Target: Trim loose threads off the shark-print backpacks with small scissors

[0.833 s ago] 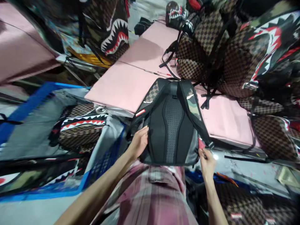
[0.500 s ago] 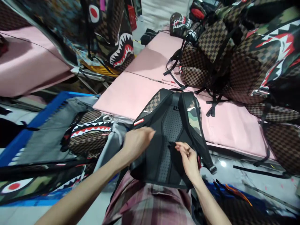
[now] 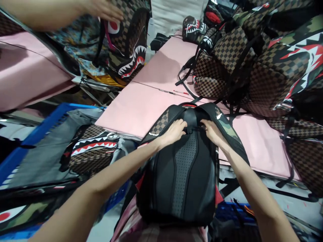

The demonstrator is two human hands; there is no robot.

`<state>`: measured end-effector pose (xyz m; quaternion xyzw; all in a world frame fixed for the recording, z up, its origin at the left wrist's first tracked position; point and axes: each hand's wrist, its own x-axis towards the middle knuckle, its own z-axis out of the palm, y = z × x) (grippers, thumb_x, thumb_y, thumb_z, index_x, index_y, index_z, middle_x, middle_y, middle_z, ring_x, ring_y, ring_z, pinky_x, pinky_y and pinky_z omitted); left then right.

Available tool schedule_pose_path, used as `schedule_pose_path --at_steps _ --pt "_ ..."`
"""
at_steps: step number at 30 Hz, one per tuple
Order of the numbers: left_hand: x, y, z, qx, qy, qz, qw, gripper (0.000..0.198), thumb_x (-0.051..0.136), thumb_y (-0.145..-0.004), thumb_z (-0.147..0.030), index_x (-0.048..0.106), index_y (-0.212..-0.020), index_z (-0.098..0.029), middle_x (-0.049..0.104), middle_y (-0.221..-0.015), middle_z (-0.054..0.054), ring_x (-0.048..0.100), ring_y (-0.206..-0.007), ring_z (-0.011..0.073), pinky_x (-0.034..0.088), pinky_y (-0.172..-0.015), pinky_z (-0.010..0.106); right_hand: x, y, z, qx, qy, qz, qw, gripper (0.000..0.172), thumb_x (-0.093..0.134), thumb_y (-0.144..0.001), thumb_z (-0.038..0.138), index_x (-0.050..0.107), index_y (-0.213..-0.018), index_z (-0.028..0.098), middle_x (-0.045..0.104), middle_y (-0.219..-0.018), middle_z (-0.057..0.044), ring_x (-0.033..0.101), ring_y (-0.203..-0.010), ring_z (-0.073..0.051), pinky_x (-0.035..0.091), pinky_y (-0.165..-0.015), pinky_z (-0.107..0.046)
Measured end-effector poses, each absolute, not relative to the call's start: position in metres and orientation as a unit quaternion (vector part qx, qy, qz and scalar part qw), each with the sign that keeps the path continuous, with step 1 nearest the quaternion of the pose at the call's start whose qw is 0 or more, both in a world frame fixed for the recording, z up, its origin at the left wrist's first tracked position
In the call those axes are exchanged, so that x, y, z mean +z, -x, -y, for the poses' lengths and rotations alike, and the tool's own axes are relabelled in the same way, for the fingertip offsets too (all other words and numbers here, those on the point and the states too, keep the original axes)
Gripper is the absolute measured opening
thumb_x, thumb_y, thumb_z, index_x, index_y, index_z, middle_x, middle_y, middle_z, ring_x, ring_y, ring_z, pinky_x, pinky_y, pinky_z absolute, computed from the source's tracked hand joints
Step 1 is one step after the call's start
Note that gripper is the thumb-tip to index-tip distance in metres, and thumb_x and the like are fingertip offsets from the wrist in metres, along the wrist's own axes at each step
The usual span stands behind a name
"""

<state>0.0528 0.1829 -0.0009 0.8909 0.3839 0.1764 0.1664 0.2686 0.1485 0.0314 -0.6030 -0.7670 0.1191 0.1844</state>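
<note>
A black backpack [image 3: 164, 174] with a padded back panel and a perforated grey centre strip lies back side up, from my lap onto the edge of the pink-covered table. Its two shoulder straps spread outward at the top. My left hand [image 3: 176, 131] is closed on the upper back panel, its fingertips at a black strip below the strap bases. Opposite it, my right hand [image 3: 212, 131] is closed on the right side of the same area, fingertips partly hidden in the dark fabric. Checked and camouflage patches show on the straps.
Checked backpacks with shark mouths [image 3: 267, 74] pile up on the right of the pink table [image 3: 131, 107]. At upper left, another person's hand [image 3: 108, 11] reaches over a shark-face backpack [image 3: 133, 60]. A blue crate [image 3: 15, 156] at left holds a shark-mouth bag [image 3: 93, 148].
Both my hands have moved up to the top of the back panel and taken hold there. The straps have been spread outward. Another person's arm has come in at upper left.
</note>
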Motion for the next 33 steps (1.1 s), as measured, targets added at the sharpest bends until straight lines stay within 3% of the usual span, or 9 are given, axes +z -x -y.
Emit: schedule_pose_path --at_steps 6,14,20,26,30,33 --pt "-0.027 -0.041 -0.123 0.249 -0.904 -0.318 0.136 0.028 0.041 -0.084 -0.004 0.053 -0.106 -0.016 0.054 -0.092 0.006 0.047 -0.087 0.017 0.042 -0.08 0.031 0.029 -0.277 -0.081 0.096 0.545 0.827 0.099 0.052 0.037 -0.073 -0.005 0.057 -0.111 0.024 0.057 -0.096 -0.004 0.05 -0.094 -0.018 0.04 -0.084 -0.03" --pt "-0.046 -0.025 -0.076 0.138 -0.942 -0.282 0.116 0.035 0.044 -0.081 -0.003 0.055 -0.111 -0.015 0.058 -0.093 0.007 0.049 -0.09 0.0186 0.043 -0.084 0.034 0.001 -0.278 -0.014 0.06 0.489 0.87 0.027 0.056 0.044 -0.071 -0.005 0.054 -0.118 0.022 0.056 -0.105 -0.008 0.048 -0.099 -0.022 0.039 -0.085 -0.036" --pt "-0.039 -0.032 -0.079 0.162 -0.934 -0.285 0.139 0.038 0.043 -0.079 -0.002 0.057 -0.111 -0.016 0.059 -0.094 0.006 0.05 -0.094 0.0184 0.043 -0.087 0.034 -0.004 -0.287 -0.018 0.079 0.525 0.846 0.049 0.066 0.04 -0.062 -0.007 0.055 -0.117 0.024 0.056 -0.105 -0.006 0.047 -0.101 -0.022 0.038 -0.089 -0.038" --pt "-0.024 -0.042 -0.093 0.175 -0.924 -0.304 0.154 0.031 0.042 -0.081 -0.006 0.062 -0.103 -0.016 0.06 -0.086 0.006 0.052 -0.086 0.0172 0.043 -0.084 0.032 0.016 -0.302 -0.052 0.162 0.513 0.836 0.109 0.061 0.035 -0.064 -0.007 0.056 -0.114 0.023 0.057 -0.107 -0.005 0.049 -0.101 -0.02 0.04 -0.085 -0.035" --pt "-0.002 -0.055 -0.122 0.088 -0.93 -0.31 0.176 0.026 0.041 -0.088 -0.022 0.066 -0.093 -0.02 0.062 -0.079 0.004 0.056 -0.073 0.015 0.042 -0.073 0.029 0.021 -0.303 -0.065 0.178 0.492 0.85 0.066 0.053 0.037 -0.067 -0.005 0.06 -0.106 0.021 0.059 -0.092 -0.005 0.051 -0.087 -0.019 0.039 -0.075 -0.031" --pt "0.014 -0.078 -0.154 0.021 -0.945 -0.266 0.189 0.025 0.043 -0.088 -0.023 0.063 -0.103 -0.025 0.063 -0.084 0.003 0.057 -0.072 0.0147 0.038 -0.064 0.026 0.018 -0.303 -0.065 0.181 0.485 0.853 0.065 0.051 0.037 -0.067 -0.006 0.06 -0.105 0.02 0.057 -0.086 -0.004 0.049 -0.084 -0.019 0.036 -0.071 -0.03"
